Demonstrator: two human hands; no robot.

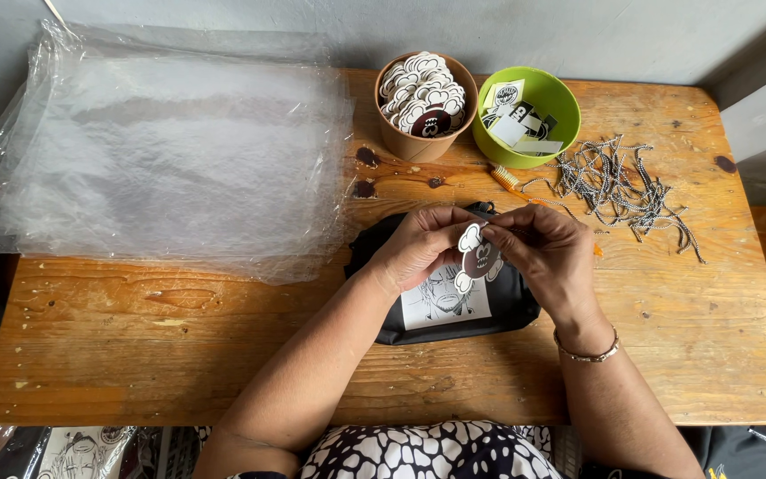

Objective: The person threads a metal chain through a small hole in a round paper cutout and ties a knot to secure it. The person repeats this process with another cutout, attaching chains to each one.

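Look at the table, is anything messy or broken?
A bit messy, nothing broken. The black-and-white cords lie in a tangled heap beside the green bowl, and the clear plastic sheets hang over the table's back-left edge. Both hands hold a charm neatly.

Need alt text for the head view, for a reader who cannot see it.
Both hands, left hand and right hand, pinch a dark cloud-edged tag above a black pouch on a wooden table. Behind sit a brown cup of tags, a green bowl, cords and clear plastic bags.
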